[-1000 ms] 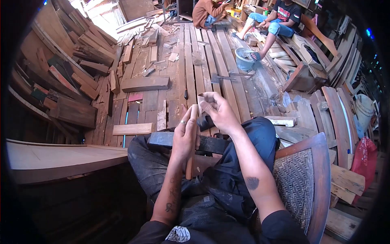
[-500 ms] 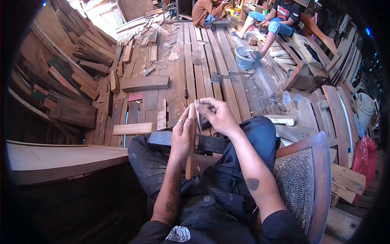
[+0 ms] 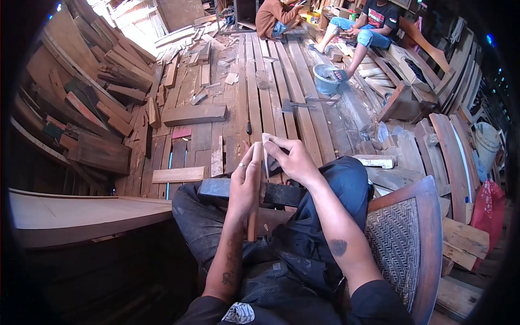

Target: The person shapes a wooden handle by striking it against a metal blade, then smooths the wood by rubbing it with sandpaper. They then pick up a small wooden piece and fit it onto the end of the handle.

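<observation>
My left hand (image 3: 245,181) is closed round a narrow wooden strip (image 3: 253,225), which stands upright over my lap. Beside the strip's upper end, my right hand (image 3: 292,158) pinches a thin, pale sheet-like piece (image 3: 267,140), possibly sandpaper; its exact nature is hard to make out. A dark, flat-sided block (image 3: 216,187) lies across my legs beneath both hands.
Planks (image 3: 195,112) and scraps lie over the slatted floor, with a hatchet (image 3: 287,105) and a bucket (image 3: 326,81) ahead. Two people (image 3: 374,24) (image 3: 271,19) sit at the back. A woven chair (image 3: 390,244) is at my right, a pale board (image 3: 81,214) at left.
My right hand has shifted slightly downward and right, its fingers now angled differently on the pale piece. My left hand still holds the strip.
</observation>
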A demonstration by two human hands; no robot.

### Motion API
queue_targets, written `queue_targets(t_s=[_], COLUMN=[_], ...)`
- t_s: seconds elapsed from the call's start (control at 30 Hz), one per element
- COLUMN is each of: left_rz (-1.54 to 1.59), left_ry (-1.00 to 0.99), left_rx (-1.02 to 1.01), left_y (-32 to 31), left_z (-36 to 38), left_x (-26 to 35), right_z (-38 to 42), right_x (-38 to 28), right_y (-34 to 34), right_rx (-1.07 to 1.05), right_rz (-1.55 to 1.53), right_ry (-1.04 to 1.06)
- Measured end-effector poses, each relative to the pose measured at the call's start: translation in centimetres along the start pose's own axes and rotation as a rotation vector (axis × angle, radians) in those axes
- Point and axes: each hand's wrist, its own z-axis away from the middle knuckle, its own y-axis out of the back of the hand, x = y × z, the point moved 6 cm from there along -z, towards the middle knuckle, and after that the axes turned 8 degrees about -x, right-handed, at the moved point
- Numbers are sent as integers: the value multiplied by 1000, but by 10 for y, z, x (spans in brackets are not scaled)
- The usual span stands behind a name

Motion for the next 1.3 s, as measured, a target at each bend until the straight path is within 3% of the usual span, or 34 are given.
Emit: queue_targets(t_s=[0.07,0.2,0.33,0.47,0.6,0.73,0.83,1.0,1.07,1.2,1.3], left_rz=[-15,-156,-77,-253,-140,-204,-287,-307,-122,-346,-364], left_ry=[37,-143,-74,-121,-2,-70,-154,-224,-145,-202,-231], left_rx=[34,-28,-13,-3,14,-30,5,34,98,38,29], left_y=[-2,-2,-4,-1,-9,-5,3,5,-4,7,15], left_z=[2,-7,-3,-5,4,-3,-6,-12,-2,-7,-16], left_x=[-3,-4,-3,-6,9,-2,-12,-19,-3,-16,-26], right_z=[1,-4,1,-6,5,-6,2,-1,6,0,2], right_x=[1,7,3,11,-3,4,4,-3,-4,-2,-6], right_y=[2,7,6,13,0,15,3,6,-5,6,0], right_rx=[1,35,16,73,-44,100,-13,0,-112,32,-81], right_rz=[57,-71,-1,-198,-259,-221,-201,-334,-355,-374,-335], right_ry=[0,-47,-28,-84,-97,-42,-93,-118,-159,-86,-110])
